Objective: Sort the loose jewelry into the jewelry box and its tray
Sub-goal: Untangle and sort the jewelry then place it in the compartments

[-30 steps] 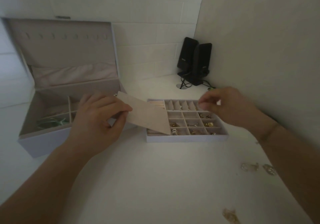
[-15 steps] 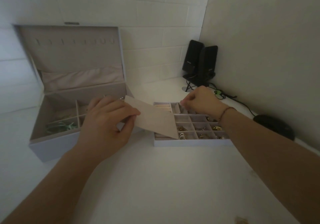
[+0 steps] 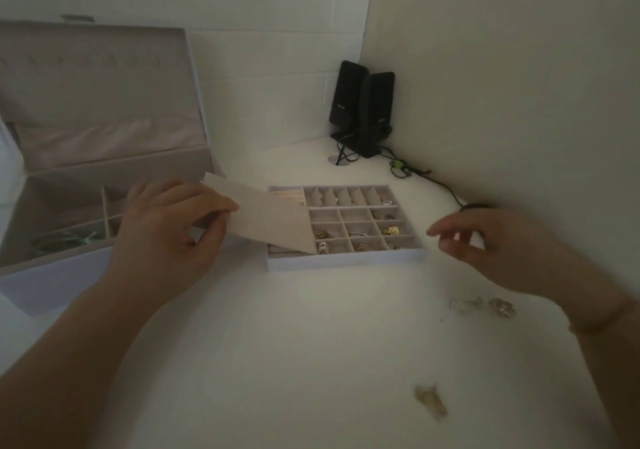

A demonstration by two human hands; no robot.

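The jewelry box [image 3: 52, 278] stands open at the left with its lid up; a green piece [image 3: 65, 240] lies in a front compartment. The divided tray [image 3: 346, 262] sits at the table's middle with several small gold and silver pieces in its cells. My left hand [image 3: 166, 237] pinches a beige flat panel [image 3: 266, 221] that slants over the tray's left part. My right hand [image 3: 491, 244] hovers just right of the tray, fingers loosely extended, holding nothing. Loose clear jewelry [image 3: 467, 304] and another piece [image 3: 502, 307] lie below that hand; one more piece [image 3: 431, 400] lies nearer me.
Two black speakers [image 3: 362, 109] stand in the back corner, with a cable [image 3: 429, 174] running along the right wall. A dark round object [image 3: 476, 206] sits behind my right hand. White walls close the table at the back and right.
My right hand has drawn back from the tray's back row to the right of the tray, empty. My left hand still holds the panel in about the same place.
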